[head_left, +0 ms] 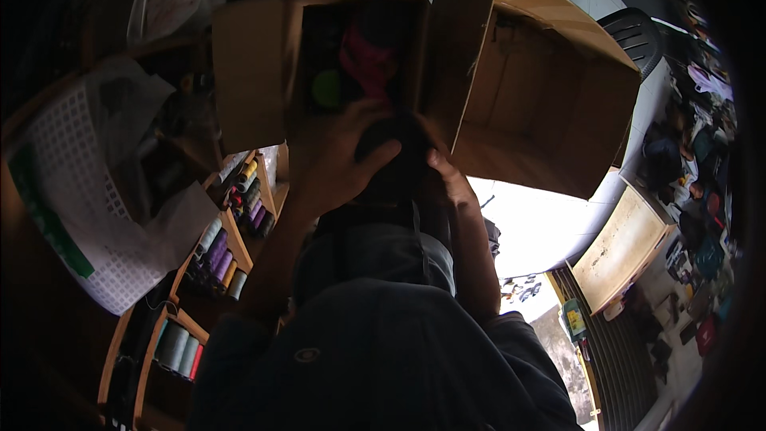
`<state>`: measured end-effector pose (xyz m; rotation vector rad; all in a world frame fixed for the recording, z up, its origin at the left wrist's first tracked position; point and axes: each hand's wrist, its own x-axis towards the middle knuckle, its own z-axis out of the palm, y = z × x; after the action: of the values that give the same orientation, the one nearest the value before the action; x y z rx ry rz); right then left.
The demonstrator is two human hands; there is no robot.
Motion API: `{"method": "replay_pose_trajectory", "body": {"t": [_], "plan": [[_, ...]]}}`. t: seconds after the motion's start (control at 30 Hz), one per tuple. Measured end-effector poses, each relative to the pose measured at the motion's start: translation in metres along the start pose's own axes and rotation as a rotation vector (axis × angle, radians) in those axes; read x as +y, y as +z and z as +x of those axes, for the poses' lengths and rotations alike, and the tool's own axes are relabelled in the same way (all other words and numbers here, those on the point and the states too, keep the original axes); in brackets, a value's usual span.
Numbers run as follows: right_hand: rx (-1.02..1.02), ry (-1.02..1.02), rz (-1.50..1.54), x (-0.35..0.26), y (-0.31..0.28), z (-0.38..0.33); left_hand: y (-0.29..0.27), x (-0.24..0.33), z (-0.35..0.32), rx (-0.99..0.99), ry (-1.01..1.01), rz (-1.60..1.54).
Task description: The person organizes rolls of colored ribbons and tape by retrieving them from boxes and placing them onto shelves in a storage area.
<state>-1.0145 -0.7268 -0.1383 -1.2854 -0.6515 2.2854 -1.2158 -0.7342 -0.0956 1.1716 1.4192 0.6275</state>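
Both my hands are closed around a dark rounded thing, too poorly lit to name. My left hand grips it from the left, its thumb lying across the front. From the right side, my right hand holds it with the thumb pointing up; the other fingers are mostly hidden. Just beyond the hands, an open cardboard box has its flaps folded out. Inside it show a bright pink item and a green rounded item, both in shadow.
A larger open cardboard box lies tilted at the right. Wooden shelves hold several thread spools at the left, near a white patterned plastic bag. A black chair back, wooden board and scattered clutter fill the far right.
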Motion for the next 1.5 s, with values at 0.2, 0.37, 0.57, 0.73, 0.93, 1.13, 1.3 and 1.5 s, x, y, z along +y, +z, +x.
{"method": "replay_pose_trajectory", "body": {"t": [0.2, 0.37, 0.57, 0.73, 0.93, 1.13, 1.3, 1.5], "plan": [[0.032, 0.043, -0.184, -0.017, -0.008, -0.002, 0.001, -0.018, -0.013, -0.048, 0.061, -0.308], [0.085, -0.083, -0.139, -0.002, -0.037, 0.003, -0.032, -0.036, -0.045, -0.351, -0.3, 0.288], [0.093, -0.107, -0.049, -0.014, -0.016, 0.005, -0.014, -0.043, -0.059, -0.025, -0.078, 0.392], [0.12, -0.147, 0.008, -0.02, 0.002, 0.005, 0.048, -0.065, -0.048, 0.064, -0.23, -0.074], [0.202, -0.198, 0.004, -0.016, -0.009, 0.012, 0.058, -0.069, -0.045, 0.107, -0.255, -0.21], [0.239, -0.142, -0.153, -0.044, -0.001, 0.003, -0.023, -0.02, -0.054, 0.334, 0.18, 0.364], [0.042, -0.098, -0.294, -0.045, 0.0, -0.004, -0.039, 0.006, -0.035, 0.372, 0.246, 0.29], [-0.052, -0.097, -0.262, -0.045, 0.011, -0.008, -0.006, 0.022, -0.014, 0.476, 0.236, -0.626]]}}
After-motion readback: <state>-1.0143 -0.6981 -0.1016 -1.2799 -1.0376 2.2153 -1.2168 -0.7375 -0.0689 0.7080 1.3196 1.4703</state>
